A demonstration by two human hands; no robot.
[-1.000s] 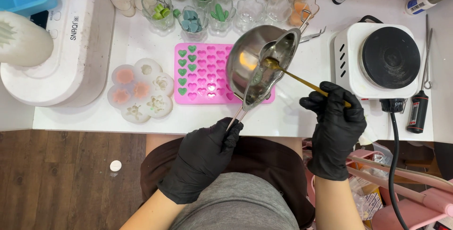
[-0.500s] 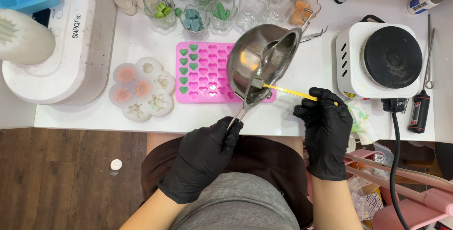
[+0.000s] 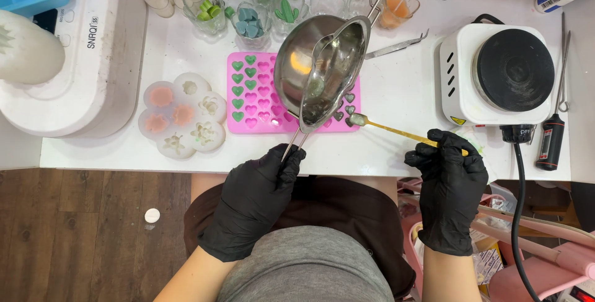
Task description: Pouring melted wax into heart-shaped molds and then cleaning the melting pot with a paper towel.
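My left hand (image 3: 257,196), in a black glove, grips the wire handle of a steel melting pot (image 3: 319,69). The pot hangs tilted over the right part of a pink heart-cavity mould (image 3: 248,100); some cavities on the left hold green wax. My right hand (image 3: 447,184), also gloved in black, pinches a thin yellow stirring stick (image 3: 396,130). The stick's tip rests at the mould's lower right corner, just outside the pot.
A white electric hot plate (image 3: 499,72) stands at the right with a probe thermometer (image 3: 551,134) beside it. A clear flower mould (image 3: 183,116) lies left of the pink one. Glass cups with wax pieces (image 3: 251,20) line the back; a white appliance (image 3: 74,60) fills the left.
The stick has come out of the pot and its tip has dropped to the mould's lower right corner. My right hand moved down and back toward me. The pot tilted further.
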